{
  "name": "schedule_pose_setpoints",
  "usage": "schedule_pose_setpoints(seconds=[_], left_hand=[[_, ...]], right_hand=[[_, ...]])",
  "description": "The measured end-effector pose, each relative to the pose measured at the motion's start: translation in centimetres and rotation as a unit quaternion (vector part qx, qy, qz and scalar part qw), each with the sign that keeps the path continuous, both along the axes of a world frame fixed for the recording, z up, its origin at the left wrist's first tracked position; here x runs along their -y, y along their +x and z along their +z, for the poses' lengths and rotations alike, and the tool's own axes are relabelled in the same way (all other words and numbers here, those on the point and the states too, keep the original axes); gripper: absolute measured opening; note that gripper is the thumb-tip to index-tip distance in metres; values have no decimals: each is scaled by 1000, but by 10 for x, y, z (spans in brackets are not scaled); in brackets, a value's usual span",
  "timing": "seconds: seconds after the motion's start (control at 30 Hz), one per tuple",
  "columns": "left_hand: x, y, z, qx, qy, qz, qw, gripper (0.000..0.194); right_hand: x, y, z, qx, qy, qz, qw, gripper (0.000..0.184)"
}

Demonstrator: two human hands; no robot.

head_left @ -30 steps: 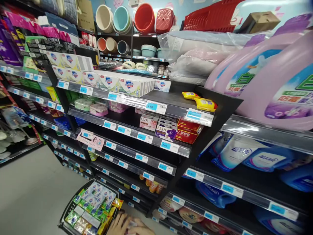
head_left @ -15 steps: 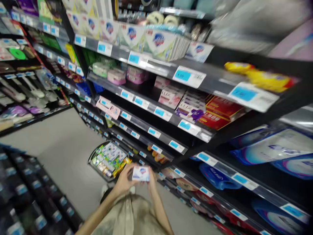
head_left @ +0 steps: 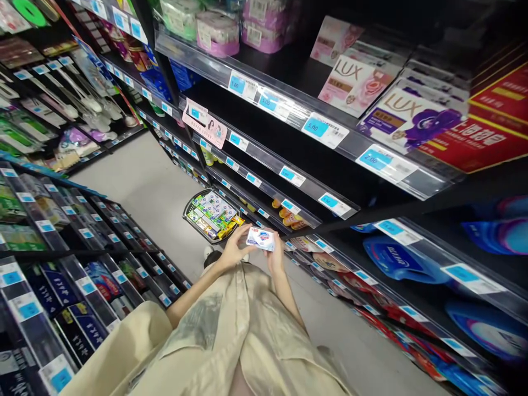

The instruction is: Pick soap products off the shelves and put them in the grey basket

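A small white soap box [head_left: 260, 238] with a blue and red emblem is held in front of my body, between both hands. My left hand [head_left: 235, 246] grips its left end, thumb and fingers closed on it. At the right end, my right hand [head_left: 276, 256] holds the same box. Beyond them on the floor stands a dark shopping basket [head_left: 187, 217] with several white, green and yellow packs in it.
To my right runs a black shelf unit with price labels, holding LUX soap boxes [head_left: 358, 82], pink soap dishes [head_left: 216, 34] and blue bottles [head_left: 398, 258]. On my left a low shelf holds toothpaste boxes [head_left: 61, 283]. Grey floor [head_left: 136, 165] lies between.
The view has tilted down and come closer to the right-hand shelves, so the upper shelf has left the picture. Both hands still hold the soap box, now tilted a little.
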State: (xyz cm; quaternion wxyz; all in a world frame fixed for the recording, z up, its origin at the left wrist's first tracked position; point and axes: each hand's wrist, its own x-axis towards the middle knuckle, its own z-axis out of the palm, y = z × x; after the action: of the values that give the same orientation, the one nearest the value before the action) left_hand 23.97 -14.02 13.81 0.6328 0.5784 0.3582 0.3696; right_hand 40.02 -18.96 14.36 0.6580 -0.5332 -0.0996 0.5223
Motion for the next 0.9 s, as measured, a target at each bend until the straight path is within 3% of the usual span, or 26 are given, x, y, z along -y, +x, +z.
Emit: schedule_pose_setpoints(seconds=[0.4,0.9], left_hand=[[2,-5,14,-38,81,34,995,64],[0,4,25,-113,198,-6,974,63]], right_hand=[[-4,-4,0,-20,-44,8,999,57],[-3,7,-1,-57,-42,20,997,50]])
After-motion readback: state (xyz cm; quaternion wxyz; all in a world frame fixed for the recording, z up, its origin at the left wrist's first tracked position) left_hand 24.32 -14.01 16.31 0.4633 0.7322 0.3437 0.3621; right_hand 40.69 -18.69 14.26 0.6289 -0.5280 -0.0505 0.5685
